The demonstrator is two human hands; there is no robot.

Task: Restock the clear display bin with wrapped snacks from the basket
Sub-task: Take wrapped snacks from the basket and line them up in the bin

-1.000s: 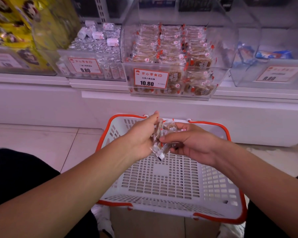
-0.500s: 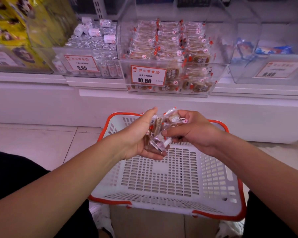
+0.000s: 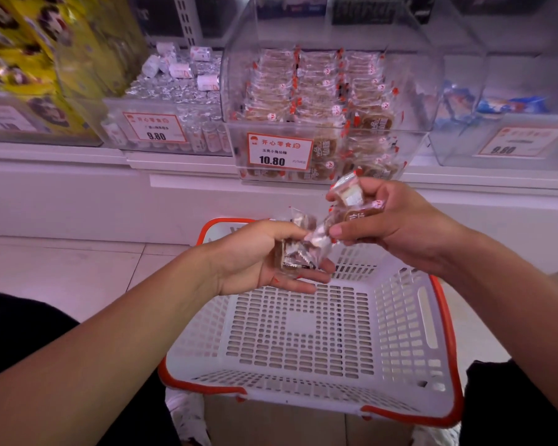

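Above the white basket with orange rim, my left hand cups a small stack of clear-wrapped brown snacks in its palm. My right hand is higher and to the right, pinching two or three wrapped snacks between thumb and fingers. The clear display bin stands on the shelf straight ahead, holding rows of the same snacks and a 10.80 price tag. I see no snacks lying in the basket.
A bin of silver-wrapped sweets with a 9.80 tag sits left of the display bin. Yellow packets fill the far left. Another clear bin with blue packets is on the right. The white shelf ledge and tiled floor surround the basket.
Both hands rose from the basket and drew apart. The right hand took a few snacks from the shared bundle and lifted them up and right toward the display bin.
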